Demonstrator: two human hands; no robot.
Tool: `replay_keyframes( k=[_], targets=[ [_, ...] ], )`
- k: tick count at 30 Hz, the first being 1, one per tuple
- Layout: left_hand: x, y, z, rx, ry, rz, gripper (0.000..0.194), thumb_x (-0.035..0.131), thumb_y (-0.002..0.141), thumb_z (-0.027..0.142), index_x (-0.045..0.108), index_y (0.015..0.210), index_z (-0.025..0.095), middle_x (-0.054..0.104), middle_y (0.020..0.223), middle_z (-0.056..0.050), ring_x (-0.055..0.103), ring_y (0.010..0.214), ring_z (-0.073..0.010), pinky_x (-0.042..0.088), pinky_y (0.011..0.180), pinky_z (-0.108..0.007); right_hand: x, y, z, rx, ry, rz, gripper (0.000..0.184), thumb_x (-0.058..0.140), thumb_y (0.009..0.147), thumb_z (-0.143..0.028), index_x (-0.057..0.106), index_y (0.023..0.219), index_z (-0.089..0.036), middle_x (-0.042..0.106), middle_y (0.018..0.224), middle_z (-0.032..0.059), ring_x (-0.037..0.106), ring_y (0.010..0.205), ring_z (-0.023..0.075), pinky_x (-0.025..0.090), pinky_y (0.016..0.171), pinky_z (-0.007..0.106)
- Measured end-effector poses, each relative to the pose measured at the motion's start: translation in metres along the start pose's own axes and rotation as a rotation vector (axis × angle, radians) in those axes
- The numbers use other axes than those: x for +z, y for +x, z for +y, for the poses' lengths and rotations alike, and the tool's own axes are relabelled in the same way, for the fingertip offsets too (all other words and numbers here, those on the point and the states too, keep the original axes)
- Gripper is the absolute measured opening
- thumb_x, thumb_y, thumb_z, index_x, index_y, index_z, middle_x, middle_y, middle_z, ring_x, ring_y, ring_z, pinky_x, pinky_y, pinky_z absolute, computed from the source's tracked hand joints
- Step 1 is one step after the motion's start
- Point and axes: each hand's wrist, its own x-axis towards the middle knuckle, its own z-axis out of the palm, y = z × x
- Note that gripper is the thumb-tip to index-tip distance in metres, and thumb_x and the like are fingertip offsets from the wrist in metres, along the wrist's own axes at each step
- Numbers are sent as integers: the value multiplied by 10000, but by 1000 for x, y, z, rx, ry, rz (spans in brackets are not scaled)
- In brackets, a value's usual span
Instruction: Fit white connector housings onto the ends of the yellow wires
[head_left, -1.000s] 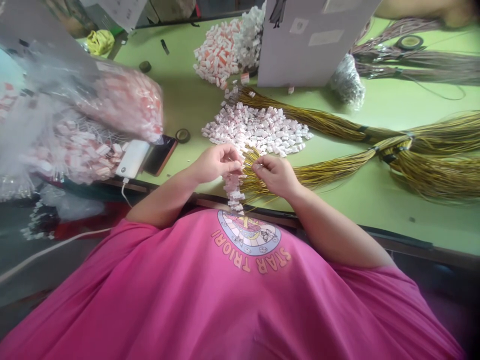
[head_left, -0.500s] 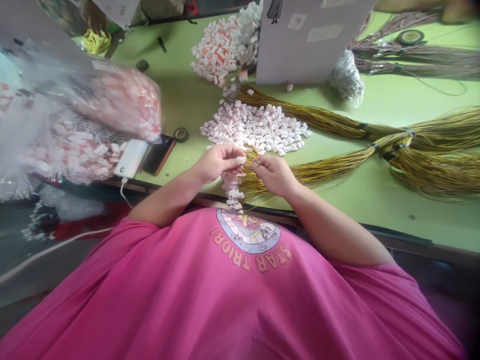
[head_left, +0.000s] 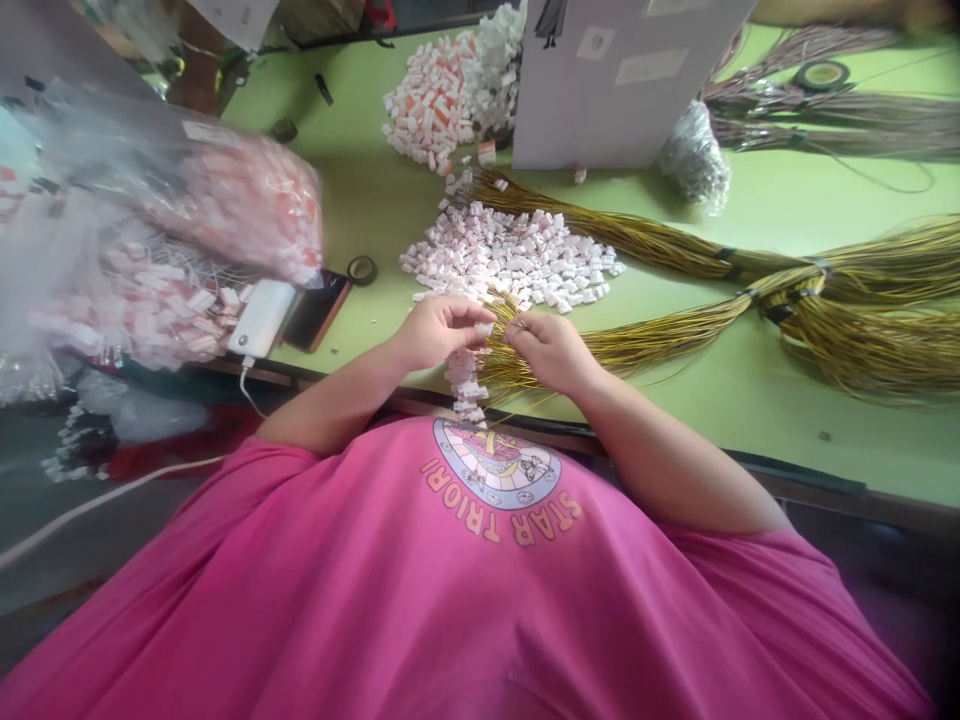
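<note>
Between the thumb and fingers of my left hand point(head_left: 439, 332) is a small white connector housing point(head_left: 484, 329). My right hand point(head_left: 553, 350) is closed in a pinch on the end of a thin wire; the tip is too small to make out clearly. Both hands sit close together above a bundle of yellow and dark wires point(head_left: 645, 343), which fans out under them. Just beyond my fingers lies a heap of white connector housings point(head_left: 517, 252). A strip of wires fitted with white housings point(head_left: 468, 388) hangs near the table's front edge, below my left hand.
A second yellow wire bundle point(head_left: 645, 232) runs behind the heap. Orange-and-white connectors point(head_left: 431, 105) are piled beside an upright grey board point(head_left: 600, 90). At left are a bag of connectors point(head_left: 255, 205), a white power bank point(head_left: 262, 317), a phone point(head_left: 318, 311) and a tape roll point(head_left: 362, 270).
My left hand has shifted slightly, its fingers stretching a little over the housing. My right hand stays nearly in place. At the upper left, a yellow item has gone from sight behind a dark blurred shape.
</note>
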Motion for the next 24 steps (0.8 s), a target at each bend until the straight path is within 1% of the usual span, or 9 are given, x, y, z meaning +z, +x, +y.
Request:
replay_keyframes(
  k=[4, 7, 10, 14, 18, 20, 21, 23, 24],
  targets=[
    [3, -2, -4, 154, 183, 15, 139, 735, 682, 182, 730, 818, 155, 702, 839, -50, 644, 763, -134, 528, 734, -285, 0, 0, -2, -1, 33, -49, 233, 472, 802, -297, 513, 606, -177, 438, 539, -33, 394, 554, 99, 306, 562, 266],
    [3, -2, -7, 150, 193, 49, 138, 714, 706, 224, 734, 828, 162, 711, 857, -56, 646, 771, -139, 529, 733, -287, -1, -1, -3, 15, 70, -55, 292, 497, 816, -357, 520, 587, -178, 443, 520, -32, 384, 530, 93, 309, 546, 266],
    [3, -1, -9, 118, 182, 52, 170, 717, 707, 263, 730, 839, 157, 715, 882, -61, 646, 759, -140, 532, 710, -285, -1, -1, -2, 15, 65, -28, 244, 537, 793, -351, 581, 639, -166, 476, 538, -26, 385, 532, 91, 310, 539, 263],
    [5, -3, -8, 142, 240, 22, 142, 699, 706, 213, 731, 834, 162, 708, 838, -46, 634, 722, -127, 519, 672, -264, 3, -1, 1, -1, 4, 21, 183, 539, 771, -299, 599, 672, -157, 492, 566, -24, 410, 568, 98, 324, 560, 263],
    [5, -7, -1, 209, 347, -16, 95, 667, 727, 174, 724, 803, 167, 690, 797, -35, 618, 707, -122, 502, 668, -257, 3, -1, 3, 12, 4, -38, 220, 555, 777, -331, 594, 637, -165, 483, 522, -27, 406, 534, 100, 324, 541, 268],
    [-3, -9, 4, 257, 418, -28, 103, 654, 754, 199, 721, 827, 172, 691, 833, -41, 616, 741, -130, 495, 700, -266, 0, 0, 4, -26, 37, -56, 231, 554, 791, -340, 621, 652, -168, 533, 540, -14, 445, 542, 110, 354, 556, 277],
    [-9, -9, 5, 267, 461, -36, 123, 649, 766, 216, 720, 859, 178, 690, 859, -42, 613, 749, -133, 491, 711, -272, -3, 1, 4, -62, 59, -44, 219, 556, 795, -334, 645, 683, -169, 583, 587, -1, 488, 575, 121, 383, 585, 287],
    [-27, -5, 6, 248, 557, -37, 182, 655, 769, 247, 711, 933, 190, 686, 931, -45, 601, 747, -137, 483, 725, -285, -9, 4, 7, -140, 112, 17, 179, 574, 786, -310, 687, 758, -174, 669, 741, 29, 573, 703, 150, 438, 685, 317],
    [-39, -1, 4, 221, 604, -12, 213, 659, 765, 251, 701, 967, 195, 680, 972, -48, 594, 743, -140, 480, 731, -293, -12, 5, 8, -156, 147, 41, 168, 590, 775, -304, 699, 778, -176, 688, 801, 39, 595, 758, 160, 451, 731, 330]
  ],
)
